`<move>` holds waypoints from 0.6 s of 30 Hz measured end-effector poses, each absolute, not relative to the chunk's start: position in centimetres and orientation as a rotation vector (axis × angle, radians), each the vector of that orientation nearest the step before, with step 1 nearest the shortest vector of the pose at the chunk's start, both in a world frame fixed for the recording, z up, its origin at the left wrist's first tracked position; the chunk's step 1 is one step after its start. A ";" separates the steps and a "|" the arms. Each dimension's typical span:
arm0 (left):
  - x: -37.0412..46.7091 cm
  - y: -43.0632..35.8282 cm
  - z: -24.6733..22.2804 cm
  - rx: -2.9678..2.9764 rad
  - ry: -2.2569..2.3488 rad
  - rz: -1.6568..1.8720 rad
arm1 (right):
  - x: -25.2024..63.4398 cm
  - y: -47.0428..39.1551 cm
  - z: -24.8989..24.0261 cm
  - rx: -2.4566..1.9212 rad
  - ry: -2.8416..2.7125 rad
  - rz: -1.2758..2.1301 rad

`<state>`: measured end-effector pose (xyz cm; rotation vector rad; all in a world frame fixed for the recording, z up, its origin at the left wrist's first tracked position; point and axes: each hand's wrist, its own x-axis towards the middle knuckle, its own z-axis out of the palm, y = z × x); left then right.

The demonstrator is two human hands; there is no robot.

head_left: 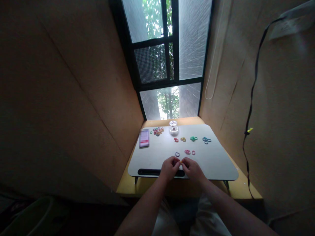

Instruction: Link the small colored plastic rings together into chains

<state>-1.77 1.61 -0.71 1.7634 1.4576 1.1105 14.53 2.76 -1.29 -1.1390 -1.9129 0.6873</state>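
Both my hands meet over the front edge of a white lap table (157,157). My left hand (170,167) and my right hand (193,168) pinch a small yellow-orange band (181,162) between their fingertips. Just beyond the fingers lie a purple band (177,154), a pink cluster (187,152) and a single pink band (193,152). Farther back, small groups of red bands (176,140), yellow bands (183,139), green bands (193,139) and blue bands (206,140) form a row.
A mixed pile of bands (158,131) lies at the back left, near a phone (144,138). A clear round container (173,128) stands at the back. A dark slot (149,172) runs along the front edge. Walls flank the table, with a window (169,98) behind.
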 end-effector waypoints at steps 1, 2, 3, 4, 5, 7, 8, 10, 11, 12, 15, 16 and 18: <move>-1.8 1.6 -0.7 1.764 1.451 1.111 | 14.5 2.8 -1.3 -1.139 -1.916 0.690; -1.8 1.6 -0.7 1.765 1.444 1.110 | 14.5 2.8 -1.3 -1.141 -1.918 0.693; -1.8 1.6 -0.7 1.767 1.439 1.108 | 14.5 2.8 -1.3 -1.142 -1.919 0.697; -1.8 1.6 -0.7 1.767 1.437 1.107 | 14.5 2.8 -1.4 -1.143 -1.917 0.696; -1.8 1.6 -0.7 1.769 1.438 1.103 | 14.5 2.9 -1.5 -1.144 -1.917 0.693; -1.8 1.6 -0.7 1.777 1.448 1.092 | 14.5 2.9 -1.7 -1.144 -1.914 0.688; -1.8 1.6 -0.7 1.781 1.456 1.087 | 14.5 3.0 -1.7 -1.144 -1.915 0.689; -1.8 1.6 -0.7 1.782 1.469 1.079 | 14.5 3.0 -1.9 -1.146 -1.912 0.694; -1.8 1.6 -0.7 1.784 1.472 1.079 | 14.5 3.0 -1.9 -1.145 -1.910 0.697; -1.8 1.5 -0.6 1.787 1.475 1.078 | 14.5 3.0 -1.9 -1.144 -1.909 0.697; -1.8 1.5 -0.6 1.797 1.486 1.067 | 14.5 2.9 -1.8 -1.137 -1.909 0.697; -1.8 1.5 -0.6 1.800 1.493 1.061 | 14.5 2.9 -1.8 -1.136 -1.910 0.698; -1.8 1.6 -0.7 1.804 1.506 1.051 | 14.5 2.9 -1.7 -1.137 -1.911 0.704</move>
